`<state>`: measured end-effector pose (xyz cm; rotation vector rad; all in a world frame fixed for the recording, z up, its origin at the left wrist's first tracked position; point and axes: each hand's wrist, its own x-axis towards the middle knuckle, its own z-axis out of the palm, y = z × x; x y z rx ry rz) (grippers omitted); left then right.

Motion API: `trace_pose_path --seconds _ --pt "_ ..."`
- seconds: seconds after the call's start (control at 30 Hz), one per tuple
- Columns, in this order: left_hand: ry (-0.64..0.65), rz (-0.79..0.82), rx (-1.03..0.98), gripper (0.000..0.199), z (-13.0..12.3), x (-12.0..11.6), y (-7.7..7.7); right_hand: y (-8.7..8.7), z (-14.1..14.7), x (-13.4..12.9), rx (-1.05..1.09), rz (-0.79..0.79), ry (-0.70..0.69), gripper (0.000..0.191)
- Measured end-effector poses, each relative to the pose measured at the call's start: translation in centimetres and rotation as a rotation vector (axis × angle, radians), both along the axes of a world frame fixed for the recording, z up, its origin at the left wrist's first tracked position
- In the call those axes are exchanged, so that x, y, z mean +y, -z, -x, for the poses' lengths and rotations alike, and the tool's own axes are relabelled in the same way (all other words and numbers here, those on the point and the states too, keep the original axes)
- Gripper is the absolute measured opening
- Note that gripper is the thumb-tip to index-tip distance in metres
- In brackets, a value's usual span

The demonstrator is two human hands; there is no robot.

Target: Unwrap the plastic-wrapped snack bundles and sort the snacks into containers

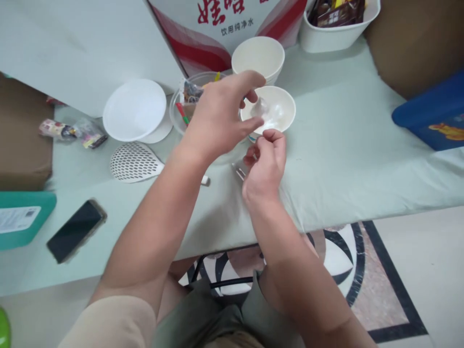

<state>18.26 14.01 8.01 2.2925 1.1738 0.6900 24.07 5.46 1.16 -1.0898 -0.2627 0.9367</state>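
1 front bowl (288, 107), white, round, standing on a pale green cloth (344, 159) just in front of 1 rear bowl (257, 55), also white and upright. The front bowl's mouth faces up; being round it has no long axis in plan, and its standing axis is near vertical, which leaves the inside easy to enter from above. Contents: clear, shiny material (267, 108), probably thin plastic, its lie too indistinct to read. Left hand (232, 108): arched over the front bowl's left side, thumb and forefinger spread well apart and pointing rightward across the mouth; nothing shows gripped, though the other fingers are partly hidden. The high arch presumably keeps it clear of the rim. Right hand (266, 157): at the near rim, fingertips drawn closely together; whether they pinch the rim or something thin cannot be told. Its low placing would suit steadying the bowl from the near side. 1 perforated skimmer (134, 162): flat, head leftward, long axis running rightward beneath the left forearm. 1 phone (76, 232): flat, long axis slanting from near left to far right, well apart from both hands, presumably out of their way.
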Motion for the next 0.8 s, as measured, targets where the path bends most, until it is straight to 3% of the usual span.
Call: trace_pose_path --seconds 0.03,0.1,0.2,0.27,0.37,0.53,0.67,0.8 --pt "0.014 0.053 0.03 0.063 -0.4 0.6 0.0 0.2 -0.2 0.4 -0.011 0.006 0.008 0.013" --pt "0.046 0.098 0.032 0.056 -0.2 0.9 0.5 0.8 -0.3 0.9 -0.032 0.028 0.034 0.015" --pt "0.025 0.096 -0.151 0.001 1.4 -0.4 2.0 1.8 -0.2 0.8 -0.076 0.05 0.022 0.023" --pt "0.001 0.192 -0.273 0.016 3.0 -2.1 3.0 1.9 0.0 0.4 -0.102 0.048 -0.044 0.032" --pt "-0.165 0.283 -0.443 0.01 6.0 -5.2 4.0 1.3 0.5 -0.4 -0.124 0.042 -0.138 0.044" --pt "-0.407 0.324 -0.59 0.022 12.3 -9.6 4.6 0.7 3.4 -1.7 -0.152 0.009 -0.261 0.038" --pt "-0.592 0.288 -0.785 0.022 17.6 -11.1 5.0 1.6 6.5 -3.6 -0.224 0.074 -0.438 0.045" --pt "-0.755 0.262 -0.98 0.017 22.4 -11.5 5.9 2.7 8.7 -5.8 -0.513 0.114 -0.649 0.058"
